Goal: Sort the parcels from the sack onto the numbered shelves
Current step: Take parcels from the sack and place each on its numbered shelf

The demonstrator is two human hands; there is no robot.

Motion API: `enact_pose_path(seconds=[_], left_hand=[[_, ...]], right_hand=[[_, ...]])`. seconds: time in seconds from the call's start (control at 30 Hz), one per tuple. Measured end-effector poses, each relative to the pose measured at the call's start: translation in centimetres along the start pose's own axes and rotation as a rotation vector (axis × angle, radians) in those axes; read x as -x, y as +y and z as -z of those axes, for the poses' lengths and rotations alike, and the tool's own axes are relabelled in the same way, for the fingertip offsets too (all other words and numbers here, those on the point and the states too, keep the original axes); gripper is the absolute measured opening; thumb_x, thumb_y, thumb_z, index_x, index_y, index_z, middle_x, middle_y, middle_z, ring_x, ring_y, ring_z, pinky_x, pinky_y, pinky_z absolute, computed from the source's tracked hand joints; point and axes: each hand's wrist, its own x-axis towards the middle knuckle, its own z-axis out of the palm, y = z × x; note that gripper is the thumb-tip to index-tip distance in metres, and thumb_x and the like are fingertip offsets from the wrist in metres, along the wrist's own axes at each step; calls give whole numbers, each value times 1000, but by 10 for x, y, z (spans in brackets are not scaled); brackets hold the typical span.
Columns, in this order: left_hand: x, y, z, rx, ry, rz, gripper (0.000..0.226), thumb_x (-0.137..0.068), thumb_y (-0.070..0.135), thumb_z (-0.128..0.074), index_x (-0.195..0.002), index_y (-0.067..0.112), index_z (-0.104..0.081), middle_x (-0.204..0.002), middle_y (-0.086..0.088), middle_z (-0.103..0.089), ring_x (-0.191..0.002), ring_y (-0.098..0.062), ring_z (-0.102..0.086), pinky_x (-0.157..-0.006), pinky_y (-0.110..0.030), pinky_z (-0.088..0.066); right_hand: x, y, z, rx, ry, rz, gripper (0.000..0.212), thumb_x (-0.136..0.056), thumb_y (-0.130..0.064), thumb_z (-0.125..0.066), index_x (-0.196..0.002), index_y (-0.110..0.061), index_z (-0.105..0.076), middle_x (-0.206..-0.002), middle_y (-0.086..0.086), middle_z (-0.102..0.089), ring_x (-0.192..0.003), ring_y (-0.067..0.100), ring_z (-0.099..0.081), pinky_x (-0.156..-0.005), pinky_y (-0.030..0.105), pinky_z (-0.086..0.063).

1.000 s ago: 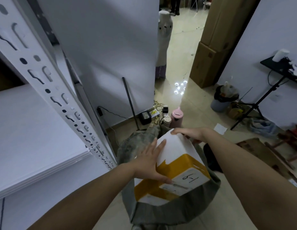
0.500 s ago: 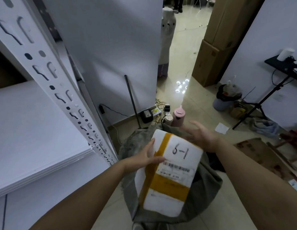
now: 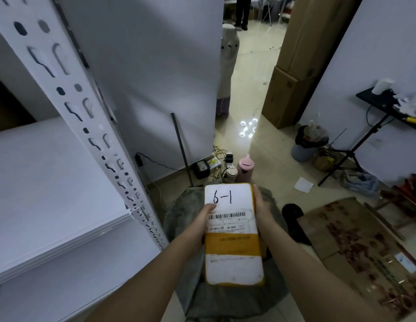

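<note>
White metal shelving (image 3: 51, 182) occupies the left side, its perforated upright (image 3: 70, 94) slanting down toward the centre; the visible shelf board carries nothing that can be made out. Just right of the upright's foot, a grey-green sack (image 3: 179, 219) sits on the floor, mouth open; its contents are hidden behind the parcel. The left hand (image 3: 200, 226) grips the parcel's left edge, thumb laid across the label near the barcode. The parcel (image 3: 232, 233), white with yellow tape bands and hand-marked "6-1", is held face-up directly above the sack. The right hand (image 3: 260, 208) clasps the parcel's right edge, fingers running along its side. Behind the sack stand a pink bottle (image 3: 245, 168) and a smaller cup, beside cables and a black adapter at the wall. Further right, a bin (image 3: 307, 145) lined with a black bag holds a crumpled bag of refuse. A flattened cardboard sheet (image 3: 355, 252) lies at lower right.
</note>
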Motion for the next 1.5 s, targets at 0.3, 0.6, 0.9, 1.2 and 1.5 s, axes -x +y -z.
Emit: enact_pose_path(seconds=[0.3, 0.6, 0.9, 1.2, 1.5], left_hand=[[51, -4, 3, 49, 62, -159, 50, -96, 53, -41, -129, 18, -54, -109, -14, -71, -98, -32, -69, -75, -40, -58], [142, -37, 9, 7, 238, -286, 44, -97, 56, -34, -98, 23, -62, -90, -1, -69, -82, -16, -64, -67, -30, -52], [224, -79, 10, 118, 417, -512, 43, -98, 54, -33, -105, 22, -61, -91, 4, -67, -85, -11, -62, -69, -26, -46], [308, -92, 76, 138, 589, -617, 51, -92, 49, -52, -138, 31, -36, -127, -1, -58, -107, -21, -60, -79, -36, -50], [411, -115, 207, 229, 748, -761, 45, -92, 45, -52, -134, 30, -43, -125, 5, -58, -114, -17, -56, -97, -40, -47]], right_hand=[[138, -33, -26, -166, -212, -96, 83, -76, -84, -41, -115, -15, -67, -99, 13, -74, -88, 31, -72, -84, 46, -57], [164, 8, -30, -63, -329, 207, 92, -58, -64, -69, -131, -13, -47, -115, 14, -67, -103, 33, -66, -93, 55, -51], [265, -2, -42, 50, -566, 254, 38, -100, -39, -43, -134, -22, -45, -124, 10, -61, -108, 30, -60, -86, 42, -52], [356, 3, -118, 110, -712, 368, 32, -98, -35, -49, -125, -27, -33, -122, 9, -56, -97, 25, -60, -74, 37, -52], [472, 37, -246, 152, -873, 621, 25, -99, -21, -50, -120, -19, -37, -120, 4, -53, -93, 9, -54, -66, 18, -43]])
